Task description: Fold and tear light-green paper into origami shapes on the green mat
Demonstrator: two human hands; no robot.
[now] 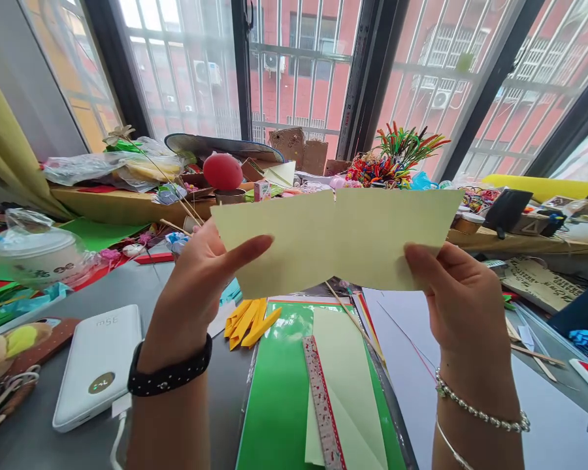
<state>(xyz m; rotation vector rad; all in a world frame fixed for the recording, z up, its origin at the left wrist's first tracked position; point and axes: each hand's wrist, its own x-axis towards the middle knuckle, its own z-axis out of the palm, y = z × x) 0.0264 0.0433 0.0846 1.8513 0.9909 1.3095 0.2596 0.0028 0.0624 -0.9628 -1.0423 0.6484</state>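
- Head view: the pale paper is up in the air in the middle of the frame, over the table.
- The left hand grips its left end, thumb in front and the other fingers mostly hidden behind.
- The right hand pinches the lower right corner, thumb in front.
- Done, as far as I can see: the paper has a nick at the top middle and a line under it. I can't tell if it is one sheet or two bits that meet.
- Yellow strips lie in a small pile below, already shaped.
- What is left, I can't tell. A ruler lies on more pale sheets, on a shiny green sheet.
- At the left, a cup has its white lid on; its inside is hidden.
- At the upper left, a see-through bag has something yellow in it.
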